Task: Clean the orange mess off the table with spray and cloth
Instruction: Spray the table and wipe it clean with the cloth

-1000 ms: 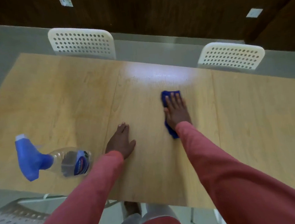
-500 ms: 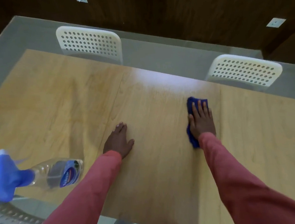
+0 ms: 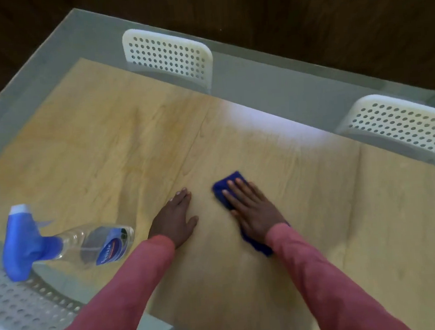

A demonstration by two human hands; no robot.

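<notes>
Just then your right hand (image 3: 254, 211) had swept the blue cloth (image 3: 230, 187) back to the left, from out near the right-hand board seam half a second before to a spot just beside your left hand (image 3: 175, 220); its fingers lay straight and flat on top of the cloth, pressing it down, not curled round it; your left hand had stayed planted on the surface (image 3: 373, 217), palm down, fingers straight, holding nothing; the spray bottle (image 3: 86, 246) stood untouched at the near left corner, by the edge; that return stroke suggested you were in the wiping stage, spraying already done; I could make out only a faint orange tint on the wood around the middle and left (image 3: 155, 133), too blurred to call a stain, so much of the mess seemed to be gone from the strip you had covered.

For room: the far edge ran close to two white perforated chairs (image 3: 167, 56), well apart from your hands; the right stretch of wood lay open for another pass; leftward your bracing hand blocked the cloth, and beyond it the bottle sat close enough to the edge that a broad sweep might have knocked it off; the near edge ran under your sleeves (image 3: 327, 286), with another chair (image 3: 19, 313) below the left corner.
</notes>
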